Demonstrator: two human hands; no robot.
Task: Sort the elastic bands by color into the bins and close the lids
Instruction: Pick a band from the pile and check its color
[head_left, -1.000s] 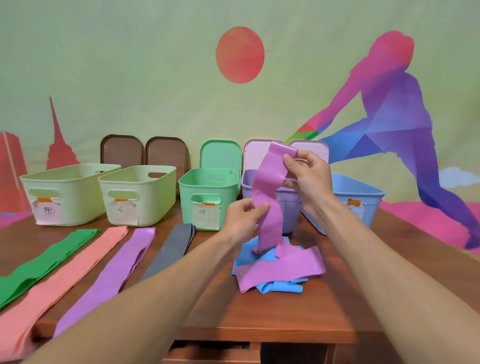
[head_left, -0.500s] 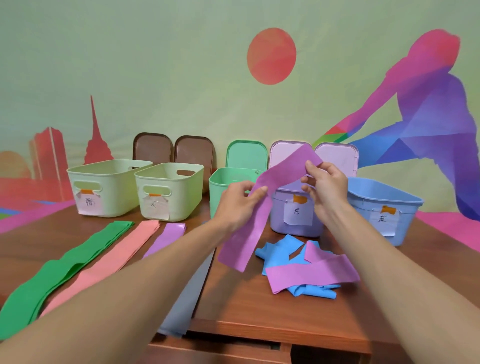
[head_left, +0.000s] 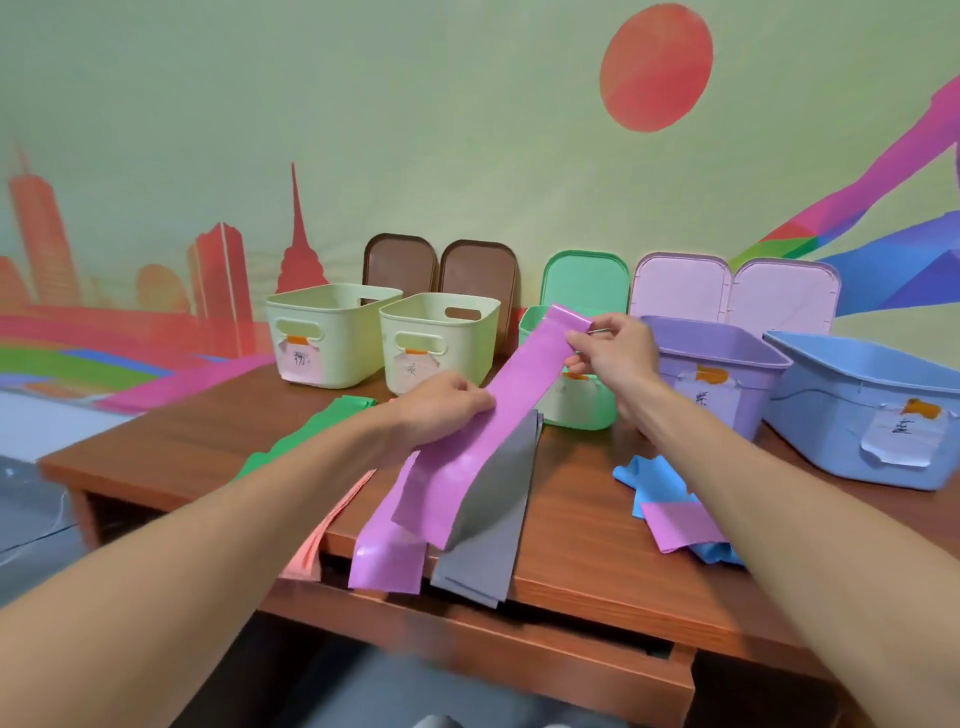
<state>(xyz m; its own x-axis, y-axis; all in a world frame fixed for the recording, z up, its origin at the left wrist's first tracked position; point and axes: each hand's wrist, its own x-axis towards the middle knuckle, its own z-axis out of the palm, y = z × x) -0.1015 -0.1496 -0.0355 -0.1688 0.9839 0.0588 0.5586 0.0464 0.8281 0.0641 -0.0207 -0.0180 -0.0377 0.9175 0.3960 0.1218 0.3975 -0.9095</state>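
Moved leftward since half a second ago: purple band (head_left: 498, 415), now slanting above the flat purple strip (head_left: 387, 561) and grey strip (head_left: 493, 519) on the table (head_left: 597, 566). Grip: left hand (head_left: 447, 405) pinches its middle, right hand (head_left: 613, 353) its top end. Step: likely stacking purples before binning. Next: lower it flat onto the purple strip, then release. The purple bin (head_left: 727, 374) stands open.

We record two hands, the left hand (head_left: 441, 410) and the right hand (head_left: 613, 358), both bare. The left forearm (head_left: 234, 535) and right forearm (head_left: 753, 499) are uncovered from the wrist back to the frame edge on the near side of the table (head_left: 582, 525). Below the table's front edge we note a pale rounded form (head_left: 436, 721), too blurred to identify as clothing.
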